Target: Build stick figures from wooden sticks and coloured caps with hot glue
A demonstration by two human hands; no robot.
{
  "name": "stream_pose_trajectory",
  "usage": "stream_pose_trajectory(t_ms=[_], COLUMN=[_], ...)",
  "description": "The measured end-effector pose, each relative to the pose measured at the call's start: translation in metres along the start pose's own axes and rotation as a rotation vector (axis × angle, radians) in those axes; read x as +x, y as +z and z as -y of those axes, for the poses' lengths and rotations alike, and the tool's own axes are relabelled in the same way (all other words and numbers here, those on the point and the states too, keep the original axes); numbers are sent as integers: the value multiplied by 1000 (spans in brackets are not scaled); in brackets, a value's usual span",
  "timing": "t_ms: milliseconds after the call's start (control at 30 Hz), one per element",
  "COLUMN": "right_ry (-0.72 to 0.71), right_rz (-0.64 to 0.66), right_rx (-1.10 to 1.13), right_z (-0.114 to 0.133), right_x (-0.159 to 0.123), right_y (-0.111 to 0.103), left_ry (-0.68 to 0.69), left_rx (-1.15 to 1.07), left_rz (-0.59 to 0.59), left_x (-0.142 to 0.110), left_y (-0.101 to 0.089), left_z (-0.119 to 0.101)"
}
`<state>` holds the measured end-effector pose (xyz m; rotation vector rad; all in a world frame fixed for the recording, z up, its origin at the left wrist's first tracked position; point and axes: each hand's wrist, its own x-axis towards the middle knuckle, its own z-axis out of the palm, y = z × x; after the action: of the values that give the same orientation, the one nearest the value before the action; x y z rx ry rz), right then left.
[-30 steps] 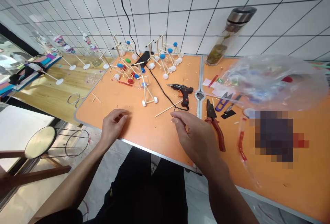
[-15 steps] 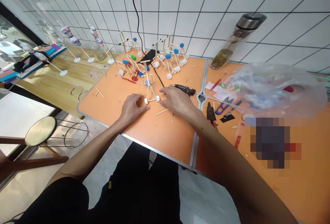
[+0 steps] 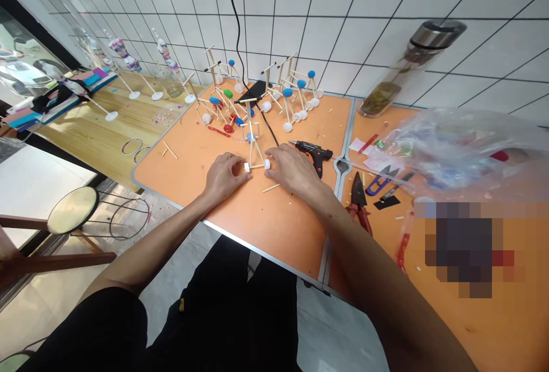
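Okay, handling wheeled stick frame [image 3: 251, 154] with both hands: standing on orange table [image 3: 274, 229], on near side of clustered stick models [image 3: 287, 92]. Left hand [image 3: 223, 180] at left white wheel [image 3: 247, 167], thumb and fingers slightly parted around it; right hand [image 3: 295, 172] much the same at right white wheel [image 3: 267, 164]. Firm pinch or only light contact: cannot tell.

To do this well, probably best to take both wheels together, press evenly from left and right, keep axle [image 3: 257, 166] level, go easy on thin stick joints. Avoid twisting one side alone; likely to rack the frame or loosen a wheel. Better to shift by wheels than by tall upright. Mind glue gun [image 3: 316, 155] and loose stick [image 3: 271, 188] just beside right hand.

Now pointing: wheeled end toward near edge, crossbar [image 3: 249, 100] high at far end. Long axis seemingly running near to far and upward; axle crosswise, roughly left to right. Blue cap [image 3: 250, 138] showing partway up. Far footing lost among models behind; true front not readable.
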<state>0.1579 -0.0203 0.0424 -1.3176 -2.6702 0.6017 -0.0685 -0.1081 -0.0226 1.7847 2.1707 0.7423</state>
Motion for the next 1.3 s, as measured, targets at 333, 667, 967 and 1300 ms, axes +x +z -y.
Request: stream_pose_trajectory(t_ms=[333,667,967,1300], right_ry=[-12,-16,-15,4], right_rz=[-17,-12,-6,-167], right_rx=[-21,-29,-17,9], right_z=[-3,-3,-3,-5], right_x=[1,2,-1,-10], right_y=[6,5,2,-28], left_ry=[10,19,40,42], left_rx=[-7,-17,-37,-533], left_rz=[-13,-20,-19,-176], left_x=[1,0,-3,20], left_y=[2,3,1,-63], left_z=[3,5,6,33])
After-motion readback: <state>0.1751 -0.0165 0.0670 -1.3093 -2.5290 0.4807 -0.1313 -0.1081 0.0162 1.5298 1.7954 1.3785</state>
